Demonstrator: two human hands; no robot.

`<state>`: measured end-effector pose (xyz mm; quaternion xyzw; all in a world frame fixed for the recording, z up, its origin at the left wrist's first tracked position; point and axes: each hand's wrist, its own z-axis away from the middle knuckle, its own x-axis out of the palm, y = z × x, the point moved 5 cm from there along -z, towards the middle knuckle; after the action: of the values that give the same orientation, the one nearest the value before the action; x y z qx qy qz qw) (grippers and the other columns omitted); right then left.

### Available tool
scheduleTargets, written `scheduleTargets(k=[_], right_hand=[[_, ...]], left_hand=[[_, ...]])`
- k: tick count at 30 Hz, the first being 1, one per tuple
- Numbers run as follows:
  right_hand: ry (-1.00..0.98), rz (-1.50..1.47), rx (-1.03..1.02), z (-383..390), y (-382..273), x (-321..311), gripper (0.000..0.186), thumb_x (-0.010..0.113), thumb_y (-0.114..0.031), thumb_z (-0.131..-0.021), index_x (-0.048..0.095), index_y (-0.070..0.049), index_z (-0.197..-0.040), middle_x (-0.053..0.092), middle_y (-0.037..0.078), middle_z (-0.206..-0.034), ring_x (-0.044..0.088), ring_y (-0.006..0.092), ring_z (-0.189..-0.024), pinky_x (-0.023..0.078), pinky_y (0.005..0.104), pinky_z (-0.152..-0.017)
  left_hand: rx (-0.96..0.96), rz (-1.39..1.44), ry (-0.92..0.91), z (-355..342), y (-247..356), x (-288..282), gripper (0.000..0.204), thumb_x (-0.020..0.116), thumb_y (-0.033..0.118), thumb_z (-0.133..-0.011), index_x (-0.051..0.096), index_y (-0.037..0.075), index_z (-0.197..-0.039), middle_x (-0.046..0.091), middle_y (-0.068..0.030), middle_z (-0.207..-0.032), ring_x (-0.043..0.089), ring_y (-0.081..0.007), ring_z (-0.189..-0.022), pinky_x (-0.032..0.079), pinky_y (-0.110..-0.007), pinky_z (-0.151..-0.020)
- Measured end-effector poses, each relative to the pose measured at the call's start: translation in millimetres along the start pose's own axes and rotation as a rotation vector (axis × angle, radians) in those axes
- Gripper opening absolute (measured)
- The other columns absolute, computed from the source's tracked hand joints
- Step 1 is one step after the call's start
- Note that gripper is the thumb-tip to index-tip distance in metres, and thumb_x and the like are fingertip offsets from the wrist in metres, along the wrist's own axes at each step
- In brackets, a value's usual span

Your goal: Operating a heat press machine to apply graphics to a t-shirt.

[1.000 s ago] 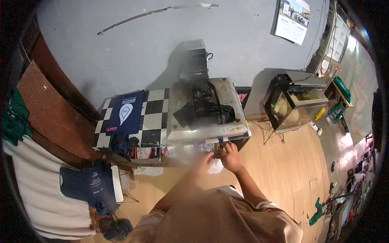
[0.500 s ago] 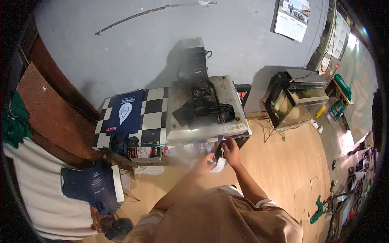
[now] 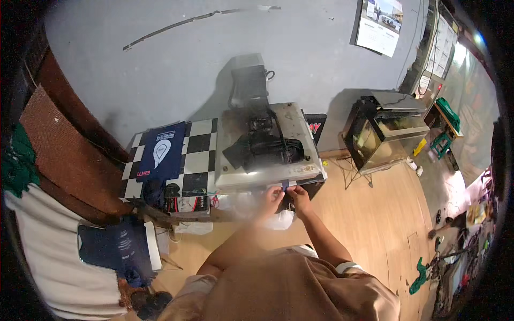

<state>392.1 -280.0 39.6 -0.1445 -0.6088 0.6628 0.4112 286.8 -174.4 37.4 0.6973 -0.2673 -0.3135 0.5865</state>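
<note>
At the front edge of a pale metal plate (image 3: 241, 179), my two hands work close together. Between their fingertips is a narrow dark blue strip of cloth (image 3: 285, 185) that comes out from under the plate's edge. My left hand (image 3: 273, 197) pinches it from the left, partly blurred by haze in the picture. On the right, my right hand (image 3: 299, 198) is closed in a pinch on the same strip. A black machine (image 3: 262, 128) with an upright rear column stands on the plate. White material (image 3: 280, 220) hangs below my hands.
Left of the machine, a navy printed cloth (image 3: 163, 152) lies on a checkered tabletop (image 3: 198, 143). Another navy printed garment (image 3: 120, 243) rests over a board at the lower left. A glass tank (image 3: 388, 131) stands to the right. Green cloth (image 3: 418, 276) lies on the wooden floor.
My left hand has moved up and right toward the plate's edge. My right hand has shifted slightly left and down, so both hands are now side by side on the strip. The view has shifted slightly.
</note>
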Motion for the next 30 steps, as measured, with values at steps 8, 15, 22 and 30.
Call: scheduleTargets(k=[8, 15, 22, 30], right_hand=[[-0.059, -0.096, 0.063, 26, -2, 1, 0.007, 0.063, -0.012, -0.097, 0.062, -0.009, -0.09, 0.063, -0.002, -0.08, 0.059, 0.0092, -0.071, 0.049, 0.026, -0.065], [-0.083, -0.142, 0.036, 9, 51, -21, 0.004, 0.062, -0.008, -0.096, 0.061, -0.005, -0.096, 0.068, 0.006, -0.088, 0.066, 0.0176, -0.077, 0.054, 0.033, -0.068], [-0.091, -0.189, 0.194, 32, 40, -14, 0.012, 0.066, -0.004, -0.093, 0.058, -0.011, -0.085, 0.064, 0.003, -0.084, 0.066, 0.0185, -0.081, 0.057, 0.0368, -0.071], [-0.163, -0.233, 0.194, 29, 62, -21, 0.011, 0.065, -0.003, -0.092, 0.059, -0.012, -0.091, 0.066, 0.003, -0.086, 0.066, 0.019, -0.082, 0.056, 0.0366, -0.073]], left_hand=[[-0.003, -0.3, 0.025, 15, 41, 2, 0.018, 0.067, 0.02, -0.093, 0.067, 0.004, -0.101, 0.069, -0.0095, -0.091, 0.067, -0.0197, -0.079, 0.053, -0.034, -0.072], [-0.096, -0.167, -0.147, 34, -14, 7, 0.022, 0.069, 0.015, -0.09, 0.059, 0.005, -0.107, 0.066, -0.008, -0.093, 0.065, -0.0177, -0.082, 0.053, -0.033, -0.074], [0.089, -0.292, -0.133, 70, 10, 4, 0.024, 0.067, 0.014, -0.087, 0.062, 0.003, -0.108, 0.066, -0.0123, -0.09, 0.066, -0.0233, -0.079, 0.053, -0.037, -0.071], [0.334, -0.516, -0.116, 89, 27, -6, 0.019, 0.061, 0.007, -0.087, 0.064, 0.003, -0.105, 0.066, -0.0138, -0.095, 0.065, -0.0299, -0.086, 0.051, -0.041, -0.076]])
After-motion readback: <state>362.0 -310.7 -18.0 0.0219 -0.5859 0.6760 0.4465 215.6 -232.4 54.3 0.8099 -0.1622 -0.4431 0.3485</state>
